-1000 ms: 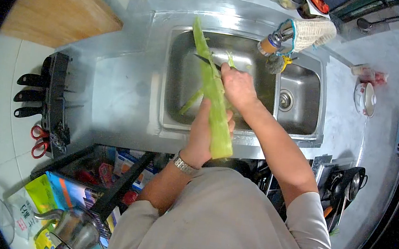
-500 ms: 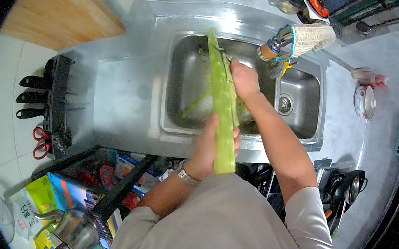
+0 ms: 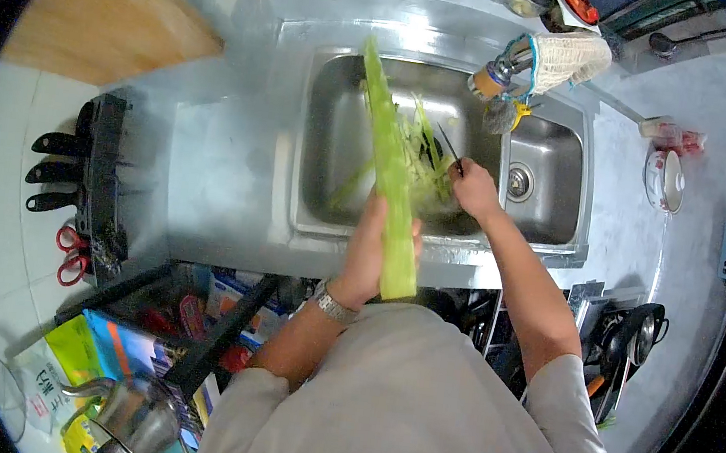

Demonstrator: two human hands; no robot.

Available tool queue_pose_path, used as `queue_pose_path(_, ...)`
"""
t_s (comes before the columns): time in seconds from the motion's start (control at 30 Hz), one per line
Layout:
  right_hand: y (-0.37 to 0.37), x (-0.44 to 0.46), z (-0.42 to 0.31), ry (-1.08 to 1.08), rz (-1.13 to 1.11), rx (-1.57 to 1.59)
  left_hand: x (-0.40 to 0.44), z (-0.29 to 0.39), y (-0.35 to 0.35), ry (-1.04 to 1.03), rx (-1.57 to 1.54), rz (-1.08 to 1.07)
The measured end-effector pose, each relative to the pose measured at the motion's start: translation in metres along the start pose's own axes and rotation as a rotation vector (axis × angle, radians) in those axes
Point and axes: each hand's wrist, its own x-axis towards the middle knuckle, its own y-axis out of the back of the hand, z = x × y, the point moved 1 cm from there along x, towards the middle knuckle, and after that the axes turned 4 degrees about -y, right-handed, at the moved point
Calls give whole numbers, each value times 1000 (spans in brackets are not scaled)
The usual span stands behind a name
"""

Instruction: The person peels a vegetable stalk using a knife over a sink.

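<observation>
My left hand (image 3: 367, 249) is wrapped round the lower part of a long green stalk (image 3: 389, 167), which slants up over the sink's large basin (image 3: 324, 137). My right hand (image 3: 475, 190) is closed on the handle of a thin dark knife (image 3: 450, 145), its blade pointing up and left, apart from the stalk. Green peelings (image 3: 424, 157) lie in the basin between the stalk and the knife; some of them are blurred. A metal watch (image 3: 335, 302) is on my left wrist.
Beside the faucet (image 3: 490, 82) hangs a mesh cloth (image 3: 571, 64). The small basin (image 3: 543, 220) lies to the right. A knife rack (image 3: 102, 170) with red scissors (image 3: 73, 256) stands left, below a wooden board (image 3: 110, 10). A white pot (image 3: 664, 182) is at the right.
My right hand with the knife has moved away from the stalk, down and to the right. The stalk's top has shifted slightly left and up in my left hand. More peelings show in the basin.
</observation>
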Motion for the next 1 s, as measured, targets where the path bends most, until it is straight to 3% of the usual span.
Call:
queue_pose_path(0.07,1,-16,-3,117,80,136,4,-1,1,-32,34,10)
queue_pose_path(0.13,20,-39,-35,-156,-220,703,5,1,-4,-163,148,52)
queue_pose_path(0.17,28,-51,-54,-193,-264,908,6,-2,-3,-162,144,55)
queue_pose_path(0.27,34,-59,-86,-165,-349,972,16,-16,12,-269,324,82)
queue_pose_path(0.37,32,-50,-93,-163,-433,916,35,-36,42,-578,785,77)
queue_pose_path(0.47,25,-45,-95,-222,-507,1020,19,-20,19,-739,821,25)
queue_pose_path(0.53,23,-46,-97,-254,-539,1088,1,-13,4,-270,316,104)
queue_pose_path(0.57,24,-49,-101,-260,-541,1141,0,-13,5,-272,313,108)
queue_pose_path(0.63,28,-51,-107,-267,-547,1194,0,-12,7,-89,122,-20)
queue_pose_path(0.73,34,-54,-97,-213,-519,967,-3,-9,9,-19,84,-11)
queue_pose_path(0.8,41,-61,-85,558,296,99,-4,-6,8,-30,74,-7)
queue_pose_path(0.87,67,-86,-96,459,173,-73,-6,-5,6,-34,62,3)
queue_pose_path(0.93,71,-98,-95,647,155,-262,-5,-4,3,-19,5,15)
queue_pose_path(1.0,72,-107,-99,640,170,-350,-7,0,-3,-2,19,29)
